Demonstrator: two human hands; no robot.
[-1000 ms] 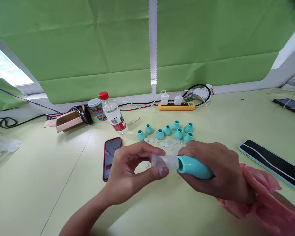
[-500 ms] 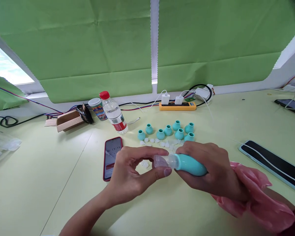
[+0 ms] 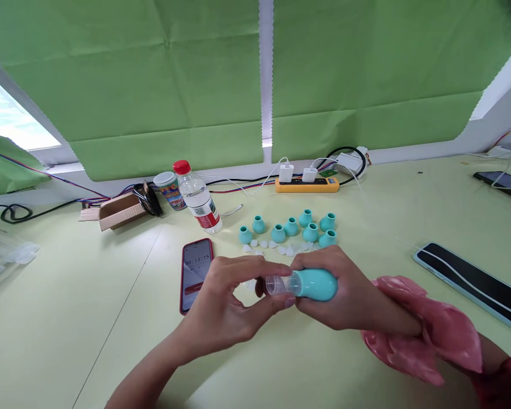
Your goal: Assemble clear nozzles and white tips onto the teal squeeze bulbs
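Note:
In the head view, my left hand [image 3: 234, 298] pinches a clear plastic cap [image 3: 276, 284] between thumb and fingers. The cap sits at the left end of a glossy turquoise bottle [image 3: 319, 284], which lies level above the table. My right hand [image 3: 344, 289] wraps round the bottle, its palm behind the rounded base. Beyond my hands stand several small turquoise flared pieces with open necks [image 3: 278, 233]. Small white pieces [image 3: 272, 244] lie scattered in front of them, partly hidden by my hands.
A phone showing a timer [image 3: 197, 272] lies left of my hands. Behind it stand a water bottle [image 3: 200, 199], a paper cup [image 3: 170, 190] and an open cardboard box [image 3: 121, 211]. A yellow power strip [image 3: 309, 186] is at the back; a dark phone-like slab [image 3: 472, 284] lies right.
My right hand has moved left and turned, so its palm now lies against the bottle's base. The bottle has shifted slightly left towards my left hand, which stays nearly still.

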